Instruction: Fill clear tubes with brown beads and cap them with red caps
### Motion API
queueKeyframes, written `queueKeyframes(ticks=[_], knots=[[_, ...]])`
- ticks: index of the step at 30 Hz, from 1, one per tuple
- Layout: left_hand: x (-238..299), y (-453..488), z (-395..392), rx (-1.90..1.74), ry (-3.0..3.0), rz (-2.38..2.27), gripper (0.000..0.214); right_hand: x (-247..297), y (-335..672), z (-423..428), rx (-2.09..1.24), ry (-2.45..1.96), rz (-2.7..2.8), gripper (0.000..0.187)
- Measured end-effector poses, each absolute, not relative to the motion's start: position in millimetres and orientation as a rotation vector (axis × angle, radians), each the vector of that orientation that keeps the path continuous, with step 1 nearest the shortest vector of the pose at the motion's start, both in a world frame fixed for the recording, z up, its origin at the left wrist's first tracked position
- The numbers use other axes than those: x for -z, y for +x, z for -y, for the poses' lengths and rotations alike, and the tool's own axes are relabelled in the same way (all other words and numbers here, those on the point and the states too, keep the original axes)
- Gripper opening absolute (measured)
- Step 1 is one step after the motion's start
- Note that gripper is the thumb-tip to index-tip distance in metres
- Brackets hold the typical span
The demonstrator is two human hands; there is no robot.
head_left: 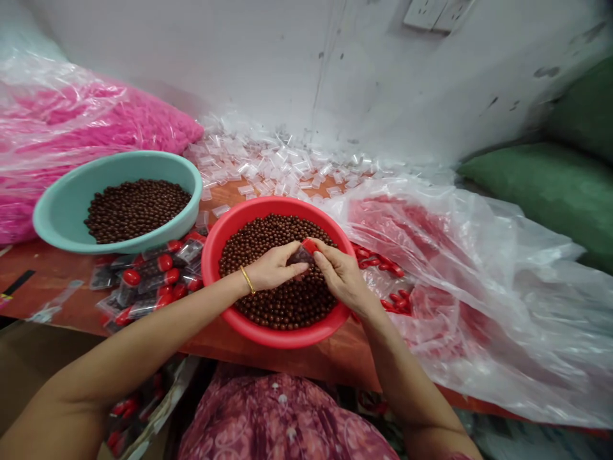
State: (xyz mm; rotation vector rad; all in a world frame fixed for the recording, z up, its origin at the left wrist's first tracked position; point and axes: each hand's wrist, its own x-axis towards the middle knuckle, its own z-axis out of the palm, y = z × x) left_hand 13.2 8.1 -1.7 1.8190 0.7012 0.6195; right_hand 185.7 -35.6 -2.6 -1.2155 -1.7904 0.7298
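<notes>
A red bowl point(225, 300) full of small brown balls point(287, 306) sits on the table in front of me. Over it, my left hand point(272, 267) and my right hand point(341, 275) meet, both closed on a small clear packet with a red cap point(303, 253) that holds brown balls. My left wrist wears a gold bangle. A pile of filled, red-capped packets point(153, 281) lies just left of the red bowl.
A teal bowl point(62, 211) of brown balls stands at the left. Empty clear packets point(268, 163) are heaped by the wall. A clear plastic bag with red caps point(431, 255) spreads to the right, a pink-filled bag point(96, 121) at far left, green sacks point(550, 185) at far right.
</notes>
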Motion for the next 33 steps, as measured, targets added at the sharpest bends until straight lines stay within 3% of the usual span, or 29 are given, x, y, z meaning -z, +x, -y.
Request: queueKeyframes(ticks=[9,15,20,25,28,33], knots=[[-1.6,14.5,-3.8,-0.673,2.020,-0.904,0.015,-1.6,187.0,44.7,-0.244,-1.298,2.172,0.048],[-3.3,16.4,-0.1,-0.571,2.135,-1.024,0.017,3.0,185.9,45.5,-0.143,-1.286,2.247,0.049],[-7.9,21.4,-0.3,-0.490,2.186,-1.047,0.014,-8.9,189.3,32.8,-0.342,-1.333,2.030,0.052],[-10.9,22.5,2.4,-0.361,2.330,-1.039,0.013,-7.8,165.9,13.7,-0.847,-1.251,1.487,0.068],[-9.5,21.8,5.3,-0.277,2.412,-1.040,0.017,-3.2,151.4,7.8,-1.127,-1.218,1.443,0.077],[-6.1,20.8,7.4,-0.198,2.526,-1.031,0.026,3.6,148.5,7.9,-1.113,-1.189,1.613,0.080]])
